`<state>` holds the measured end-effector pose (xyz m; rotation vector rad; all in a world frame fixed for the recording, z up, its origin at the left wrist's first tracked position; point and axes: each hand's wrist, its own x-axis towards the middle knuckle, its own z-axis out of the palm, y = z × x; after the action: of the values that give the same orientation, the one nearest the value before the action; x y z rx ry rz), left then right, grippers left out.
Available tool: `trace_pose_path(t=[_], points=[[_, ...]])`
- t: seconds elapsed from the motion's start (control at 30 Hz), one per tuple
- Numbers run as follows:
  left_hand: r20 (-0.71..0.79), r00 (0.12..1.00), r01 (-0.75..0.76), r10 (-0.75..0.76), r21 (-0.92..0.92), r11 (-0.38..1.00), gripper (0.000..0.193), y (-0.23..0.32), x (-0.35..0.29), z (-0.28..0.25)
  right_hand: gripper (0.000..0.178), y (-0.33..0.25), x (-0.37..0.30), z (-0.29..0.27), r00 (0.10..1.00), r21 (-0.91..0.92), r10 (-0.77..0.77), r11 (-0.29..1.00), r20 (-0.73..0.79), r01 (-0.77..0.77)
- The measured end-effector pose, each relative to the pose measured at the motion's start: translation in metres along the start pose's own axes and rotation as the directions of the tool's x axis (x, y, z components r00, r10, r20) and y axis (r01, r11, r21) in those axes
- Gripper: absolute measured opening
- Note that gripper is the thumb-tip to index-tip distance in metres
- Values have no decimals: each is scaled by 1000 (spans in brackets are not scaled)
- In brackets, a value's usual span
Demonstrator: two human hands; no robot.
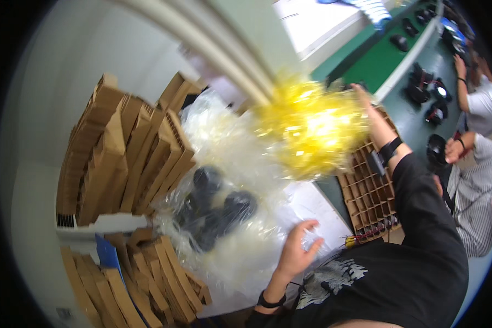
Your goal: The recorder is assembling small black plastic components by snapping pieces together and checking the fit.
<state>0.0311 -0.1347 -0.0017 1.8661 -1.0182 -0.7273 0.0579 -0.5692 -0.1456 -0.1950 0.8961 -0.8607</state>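
A bunched, crinkled mass of yellow transparent plastic film (317,128) hangs in front of me, blurred by motion. At its upper right edge is my right hand (362,97), apparently gripping the film, though its fingers are mostly hidden. My left hand (299,249) is lower down, thumb and fingers apart, over a white surface (317,210). Nothing solid shows in it; some clear film lies close by. Left of that hand, a large heap of clear plastic bags (246,240) spreads out, with dark rounded parts (216,205) showing through.
Folded cardboard dividers (120,158) stand stacked at the left, with more below (147,273). Right of the film is a cardboard grid box (366,191). Beyond it runs a green workbench (366,60) with black parts (421,85). Co-workers (473,164) are at the far right.
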Motion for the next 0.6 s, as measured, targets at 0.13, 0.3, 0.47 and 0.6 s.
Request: trace_pose_path(t=[0.13,0.3,0.47,0.6], points=[[311,791,418,-526,354,837,40,-86,-100,15,22,16,-27,-6,989,-158,70,986,130,-49],[-395,677,735,-621,419,534,31,-191,-193,49,12,39,-61,-52,929,-337,131,942,346,-8],[-425,695,719,-580,441,538,47,-236,-144,39,11,60,-66,-67,853,-438,89,882,515,173],[-669,742,532,-41,551,643,64,-276,-83,0,15,57,-64,-102,818,-581,111,758,564,297]])
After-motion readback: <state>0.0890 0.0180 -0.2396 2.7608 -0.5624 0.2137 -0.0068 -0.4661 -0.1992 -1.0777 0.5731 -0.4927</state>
